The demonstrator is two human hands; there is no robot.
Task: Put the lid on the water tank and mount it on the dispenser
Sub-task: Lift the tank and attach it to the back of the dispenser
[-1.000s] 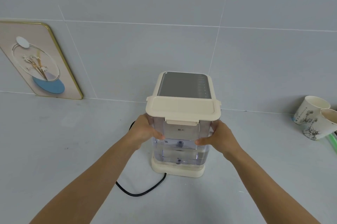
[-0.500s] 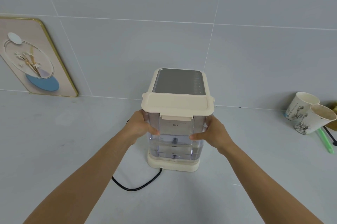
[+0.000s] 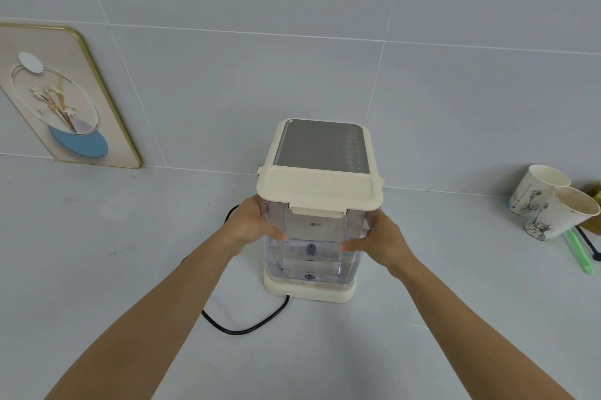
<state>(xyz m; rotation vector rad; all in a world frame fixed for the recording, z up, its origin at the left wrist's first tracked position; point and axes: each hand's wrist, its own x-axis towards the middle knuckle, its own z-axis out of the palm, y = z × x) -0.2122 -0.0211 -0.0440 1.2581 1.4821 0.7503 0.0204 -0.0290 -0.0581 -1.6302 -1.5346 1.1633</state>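
The cream water dispenser (image 3: 322,142) stands on the grey counter against the tiled wall, its grey top panel facing up. A clear water tank (image 3: 312,256) with water in its lower part sits on the dispenser's cream base (image 3: 309,290), at the near side. The cream lid (image 3: 317,188) lies flat on the tank with its front tab down. My left hand (image 3: 252,225) grips the tank's left side and my right hand (image 3: 377,241) grips its right side, thumbs on the front face.
A black power cord (image 3: 247,328) curls from the base toward me on the left. A framed picture (image 3: 61,100) leans on the wall at far left. Two paper cups (image 3: 549,204) and a green stick (image 3: 579,251) lie at far right.
The tank has sunk slightly, and its bottom now rests in the base. Both hands keep the same hold on its sides.
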